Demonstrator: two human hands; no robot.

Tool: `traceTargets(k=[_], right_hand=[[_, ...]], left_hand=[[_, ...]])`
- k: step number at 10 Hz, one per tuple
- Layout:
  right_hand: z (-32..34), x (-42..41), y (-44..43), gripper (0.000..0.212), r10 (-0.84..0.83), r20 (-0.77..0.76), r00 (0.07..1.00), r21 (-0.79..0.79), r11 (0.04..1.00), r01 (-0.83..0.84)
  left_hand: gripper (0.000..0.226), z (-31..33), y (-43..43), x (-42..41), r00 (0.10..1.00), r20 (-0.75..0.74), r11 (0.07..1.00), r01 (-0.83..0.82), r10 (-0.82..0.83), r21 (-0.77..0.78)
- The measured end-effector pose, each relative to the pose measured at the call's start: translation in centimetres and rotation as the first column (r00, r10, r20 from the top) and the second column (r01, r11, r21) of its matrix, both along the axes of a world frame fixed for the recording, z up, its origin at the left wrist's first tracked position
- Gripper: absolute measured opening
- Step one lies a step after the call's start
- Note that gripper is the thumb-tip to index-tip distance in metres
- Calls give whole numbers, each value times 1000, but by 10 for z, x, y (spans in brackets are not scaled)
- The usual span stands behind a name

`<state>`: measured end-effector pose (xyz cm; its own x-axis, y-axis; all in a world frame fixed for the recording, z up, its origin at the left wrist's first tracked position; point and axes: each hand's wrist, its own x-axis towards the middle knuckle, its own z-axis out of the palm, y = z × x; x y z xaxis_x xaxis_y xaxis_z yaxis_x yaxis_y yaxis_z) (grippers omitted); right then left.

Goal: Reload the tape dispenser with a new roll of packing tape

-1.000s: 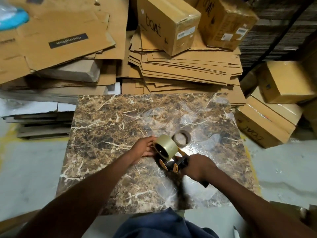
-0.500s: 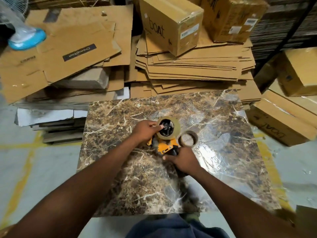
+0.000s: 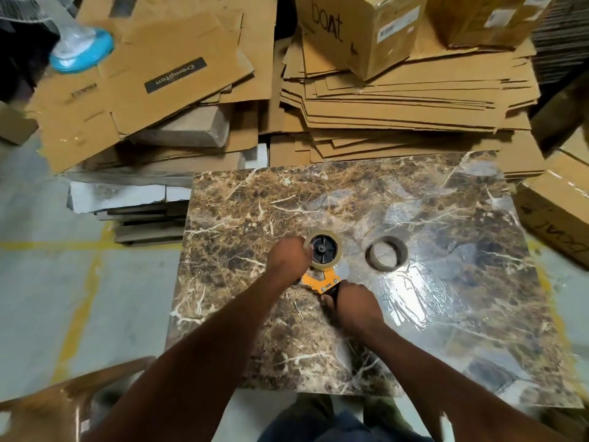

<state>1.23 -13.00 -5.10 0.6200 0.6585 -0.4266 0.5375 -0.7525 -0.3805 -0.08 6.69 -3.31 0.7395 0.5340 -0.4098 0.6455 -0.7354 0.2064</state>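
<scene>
An orange and black tape dispenser [image 3: 322,282] lies on its side on the brown marble slab [image 3: 414,314]. A clear roll of packing tape [image 3: 335,261] sits on the dispenser's black hub. My left hand [image 3: 287,260] grips the left rim of that roll. My right hand [image 3: 353,303] is closed around the dispenser's black handle below the orange plate. An empty brown cardboard tape core [image 3: 386,252] lies flat on the slab, to the right of the roll and apart from it.
Flattened cardboard stacks [image 3: 398,100] and a sealed box [image 3: 360,30] rise behind the slab. More boxes [image 3: 554,218] stand at the right. A brown plastic chair [image 3: 47,413] is at lower left. Grey floor with yellow lines lies to the left.
The dispenser went from held tilted in the air to lying on the slab, with the roll seated on its hub. The view has shifted, so the empty core appears farther right.
</scene>
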Motion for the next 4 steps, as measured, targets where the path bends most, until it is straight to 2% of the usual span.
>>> traceTargets(k=[1,2,3,4], right_hand=[[0,-3,0,44,-56,54,997,30,998,55],[6,0,1,77,-12,189,982,46,999,3],[8,17,-1,101,126,328,936,-9,991,-131],[22,29,-5,109,171,328,929,-51,985,-163]], left_hand=[[38,-7,4,-7,996,72,998,52,-50,-29],[64,-9,10,-16,989,30,989,145,-145,-32],[89,-7,17,-15,961,52,963,271,-270,0],[98,13,17,-15,906,21,906,421,-422,54]])
